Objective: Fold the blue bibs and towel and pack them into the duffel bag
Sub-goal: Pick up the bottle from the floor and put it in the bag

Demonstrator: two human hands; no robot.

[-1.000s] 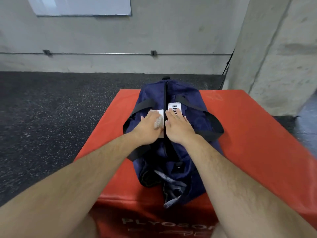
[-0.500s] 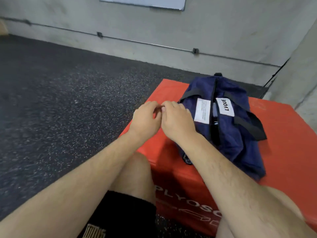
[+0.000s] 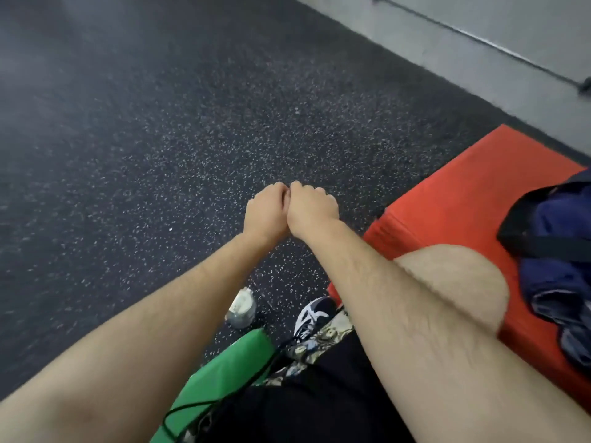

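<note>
- The left hand point(image 3: 267, 207) and right hand point(image 3: 311, 206) are held side by side over the dark speckled rubber floor point(image 3: 160, 155), with their inner edges and knuckles touching.
- The fingers of both hands are curled under into loose fists. Only the backs of the hands are shown, and nothing is seen in either grasp.
- Both bare forearms are stretched forward from the lower corners of the view and meet at the wrists.
- The navy blue fabric duffel bag point(image 3: 556, 238) is lying on top of the red padded plyo box point(image 3: 454, 193), well apart from both hands and well in from the box's left edge. It is cut off by the right side of the view.
- A black webbing strap point(image 3: 543, 251) is laid across the bag.
- Crumpled blue-grey cloth point(image 3: 572, 318) is seen at the bag's near end. Whether it is the bag's own fabric or a packed item cannot be told.
- A bare knee point(image 3: 454, 279) is placed against the box's near edge, beneath the right forearm.
- Black shorts point(image 3: 319, 394) are seen at the bottom of the view.
- A black-and-white sports shoe point(image 3: 311, 316) is planted on the floor just beside the box's near left corner.
- A bright green fabric bag point(image 3: 230, 372) with a black cord lies on the floor under the left forearm.
- A clear plastic bottle point(image 3: 241, 306) lies just beyond the green bag.
- A grey wall point(image 3: 479, 20) borders the floor at the upper right.
</note>
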